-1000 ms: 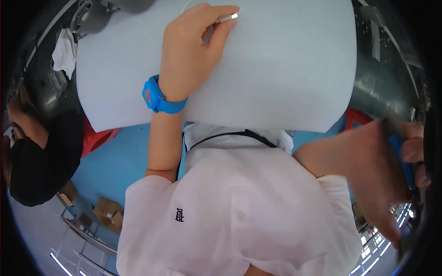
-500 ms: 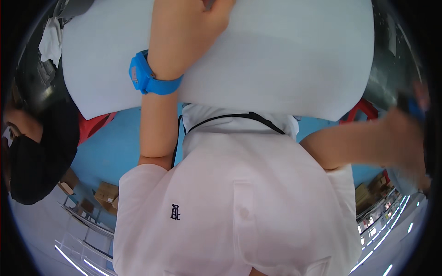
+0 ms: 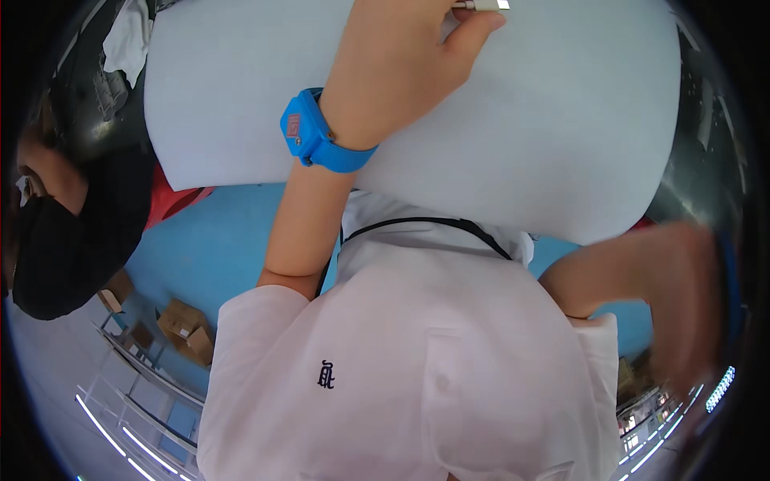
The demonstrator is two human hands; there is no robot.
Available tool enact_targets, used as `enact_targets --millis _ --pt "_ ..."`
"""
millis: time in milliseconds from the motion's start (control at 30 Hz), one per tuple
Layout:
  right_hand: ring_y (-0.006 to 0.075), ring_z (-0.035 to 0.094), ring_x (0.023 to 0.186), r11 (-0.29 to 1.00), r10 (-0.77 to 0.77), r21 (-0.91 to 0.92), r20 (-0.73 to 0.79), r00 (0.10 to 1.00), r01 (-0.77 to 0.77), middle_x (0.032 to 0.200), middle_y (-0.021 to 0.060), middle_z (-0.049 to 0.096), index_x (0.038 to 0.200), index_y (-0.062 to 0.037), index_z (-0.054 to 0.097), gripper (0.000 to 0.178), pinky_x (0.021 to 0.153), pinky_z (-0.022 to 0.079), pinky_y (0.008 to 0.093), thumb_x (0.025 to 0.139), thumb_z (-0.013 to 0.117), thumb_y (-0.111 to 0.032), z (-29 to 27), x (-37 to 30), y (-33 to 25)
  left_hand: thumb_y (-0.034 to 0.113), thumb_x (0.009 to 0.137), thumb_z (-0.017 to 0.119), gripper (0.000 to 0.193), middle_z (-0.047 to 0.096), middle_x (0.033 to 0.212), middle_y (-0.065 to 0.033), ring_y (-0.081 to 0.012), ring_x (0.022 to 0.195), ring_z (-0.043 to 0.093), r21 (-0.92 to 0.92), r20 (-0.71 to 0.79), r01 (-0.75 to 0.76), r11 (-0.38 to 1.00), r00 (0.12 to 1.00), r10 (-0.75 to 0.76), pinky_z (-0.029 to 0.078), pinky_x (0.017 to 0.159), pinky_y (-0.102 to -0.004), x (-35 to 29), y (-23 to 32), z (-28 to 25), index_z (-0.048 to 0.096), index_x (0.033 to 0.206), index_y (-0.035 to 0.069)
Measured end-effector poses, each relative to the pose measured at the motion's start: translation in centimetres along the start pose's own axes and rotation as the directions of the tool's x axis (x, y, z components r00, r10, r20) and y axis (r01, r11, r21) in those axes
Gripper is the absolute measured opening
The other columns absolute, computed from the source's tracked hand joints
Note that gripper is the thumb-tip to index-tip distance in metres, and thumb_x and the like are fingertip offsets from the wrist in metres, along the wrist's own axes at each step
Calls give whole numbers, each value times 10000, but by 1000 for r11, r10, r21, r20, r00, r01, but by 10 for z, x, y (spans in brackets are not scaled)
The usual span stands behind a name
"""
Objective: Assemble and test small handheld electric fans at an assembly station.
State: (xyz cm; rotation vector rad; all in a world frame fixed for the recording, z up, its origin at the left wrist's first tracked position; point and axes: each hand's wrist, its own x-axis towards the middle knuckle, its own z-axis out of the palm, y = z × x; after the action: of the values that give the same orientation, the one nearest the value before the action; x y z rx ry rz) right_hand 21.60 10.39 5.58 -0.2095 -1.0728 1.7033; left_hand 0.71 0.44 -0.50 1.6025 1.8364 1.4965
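Observation:
My left hand (image 3: 405,68) reaches forward over the white-covered table (image 3: 553,120), a blue wrist strap (image 3: 309,132) round its wrist. A white cable's USB plug (image 3: 488,5) sticks out between its thumb and fingers at the top edge. The fingers are closed on it, though the upper picture edge cuts part of them off. Out to the right, past the table's near corner, my right hand (image 3: 682,341) is smeared by motion. Its fingers cannot be made out. Close beside it a blurred blue shape (image 3: 730,280) shows at the dark rim.
To the left a person in a black sleeve (image 3: 60,256) sits close by the table. A white cloth (image 3: 128,40) lies on a dark surface at the far left. Red stools (image 3: 172,196) stand under the table edge. Cardboard boxes (image 3: 186,329) rest on the blue floor (image 3: 241,232).
The view has shifted. My left hand sits further right in the picture, and the USB plug has come into sight. My right hand has swung lower along the right edge.

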Motion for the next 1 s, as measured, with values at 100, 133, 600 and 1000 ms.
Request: enact_targets --millis 100,133,600,1000 --pt "161 520 680 922 380 33 121 917 -386 881 134 508 1260 82 424 554 612 390 269 947 440 -375 -8 1 3 -26 794 653 162 579 805 -131 -232 647 593 -46 -3 39 998 999 -39 475 577 -277 -3 2 2 617 951 -11" --pt "151 504 654 960 262 -111 29 965 -257 887 119 510 1254 82 431 542 594 379 273 941 461 -359 -5 -6 21 -29 797 650 161 587 828 -134 -233 689 622 -73 23 84 994 996 -83 501 611 -272 0 4 3 612 953 -12" --pt "118 525 580 816 516 -296 -15 856 -497 851 112 587 1145 85 495 353 517 403 232 800 526 15 15 -27 71 -76 733 681 214 626 864 -68 -149 725 554 -268 140 -30 963 988 70 448 631 -246 -1 -7 -4 672 931 5" --pt "117 542 608 776 536 -404 16 844 -484 824 89 571 1224 61 400 409 530 427 236 823 484 61 21 -33 71 -97 727 682 213 649 873 -101 -144 722 588 -252 111 2 968 993 27 470 623 -249 -5 1 -4 668 921 -11"
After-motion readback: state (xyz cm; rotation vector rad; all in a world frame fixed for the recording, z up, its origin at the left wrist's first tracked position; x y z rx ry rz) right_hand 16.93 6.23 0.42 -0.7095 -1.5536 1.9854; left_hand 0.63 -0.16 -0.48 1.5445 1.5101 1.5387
